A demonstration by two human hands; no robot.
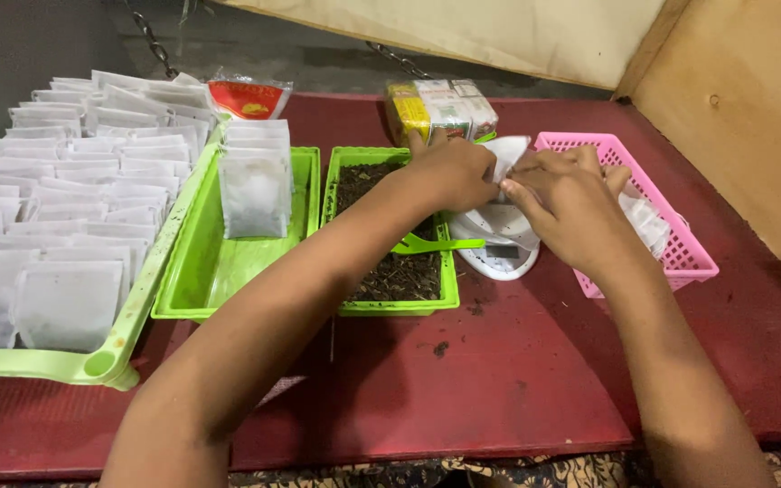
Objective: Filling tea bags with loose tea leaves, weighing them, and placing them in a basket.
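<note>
- At about one o'clock from the middle of the red table (517,380), both hands meet over a small white scale (497,248).
- The left hand (454,172) has its fingers curled tight on the near edge of a white filter pouch (508,152), pinching it.
- The right hand (571,203) grips the same pouch from the three o'clock side, fingers bent close around the paper, thumb pressed toward the left hand.
- The pouch stands just above the scale, between the two hands, its top corner sticking up.
- A green spoon (440,244) lies at nine o'clock of the scale, its handle resting over the rim of the green tray of dark loose leaves (390,271).
- A pink basket (671,244) sits at three o'clock of the hands, with more white pouches inside.
- At nine o'clock of the leaf tray, a second green tray (219,271) holds a stack of filled pouches (255,185).
- Far off at nine o'clock, a large green tray (110,357) carries rows of filled white pouches.
- At twelve o'clock, wrapped boxes (440,108) stand by the hands; a red packet (248,98) lies at eleven.
</note>
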